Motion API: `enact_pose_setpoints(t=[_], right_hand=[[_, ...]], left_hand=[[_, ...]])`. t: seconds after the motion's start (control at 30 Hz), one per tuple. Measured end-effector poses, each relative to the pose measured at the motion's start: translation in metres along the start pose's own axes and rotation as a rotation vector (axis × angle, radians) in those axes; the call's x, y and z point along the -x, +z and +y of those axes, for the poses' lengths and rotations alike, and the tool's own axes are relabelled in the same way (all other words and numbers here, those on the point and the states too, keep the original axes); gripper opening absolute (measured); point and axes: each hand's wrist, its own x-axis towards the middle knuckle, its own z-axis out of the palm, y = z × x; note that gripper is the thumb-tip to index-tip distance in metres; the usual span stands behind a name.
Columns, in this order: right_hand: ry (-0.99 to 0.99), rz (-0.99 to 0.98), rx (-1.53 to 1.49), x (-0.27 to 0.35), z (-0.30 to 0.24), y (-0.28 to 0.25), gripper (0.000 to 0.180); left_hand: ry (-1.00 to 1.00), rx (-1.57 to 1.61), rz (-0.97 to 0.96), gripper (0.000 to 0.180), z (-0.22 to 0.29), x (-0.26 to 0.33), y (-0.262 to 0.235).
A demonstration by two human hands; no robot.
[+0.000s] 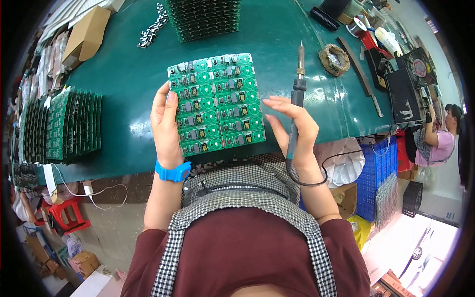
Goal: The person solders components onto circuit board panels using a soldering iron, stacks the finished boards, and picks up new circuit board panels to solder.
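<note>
Head view: person is sitting or standing, can't tell which, at a green surface (131,94), wearing a checked apron (237,190) over a dark red top.

Left hand (166,116) is gripping the circuit board (217,104) by its left edge; thumb is pressing on the top face, fingers are mostly hiding behind the edge. Blue wristband (173,172) is circling that wrist. Board is sitting in front of the person, component side showing, tilting slightly in the view; can't tell if its underside is touching the surface.

Right hand (301,126) is holding thumb and fingers apart, pointing at the board's right edge; a gap is showing between. Soldering iron (296,106) is lying across the crook of that hand, tip pointing away from the person; can't tell how firmly it's being gripped. Its black cable (324,171) is looping past the right wrist.

Around them: one stack of boards (205,20) is standing beyond the held one, another batch of boards (74,126) is standing off to the left. Small black-and-white parts (153,27) are lying beside the far stack. Round dish (334,59) and dark bar (361,76) are lying right of the iron. Blue crate (372,183) is standing below the right side. Co-worker in pink (438,136) is working at far right.
</note>
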Motion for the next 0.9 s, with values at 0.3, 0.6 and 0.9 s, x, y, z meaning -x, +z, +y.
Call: enact_pose_setpoints(t=[0.3,0.6,0.9], right_hand=[[-0.064,-0.054,-0.153,0.001,-0.015,-0.005,0.036],[-0.042,-0.226,-0.131,0.007,-0.021,-0.004,0.039],[-0.064,-0.178,-0.119,0.009,-0.023,0.0,0.042]], left_hand=[[-0.005,-0.017,0.033,0.033,0.0,-0.002,0.0],[-0.041,0.061,0.026,0.033,-0.003,-0.002,-0.002],[-0.072,0.111,0.064,0.032,-0.005,-0.002,-0.001]])
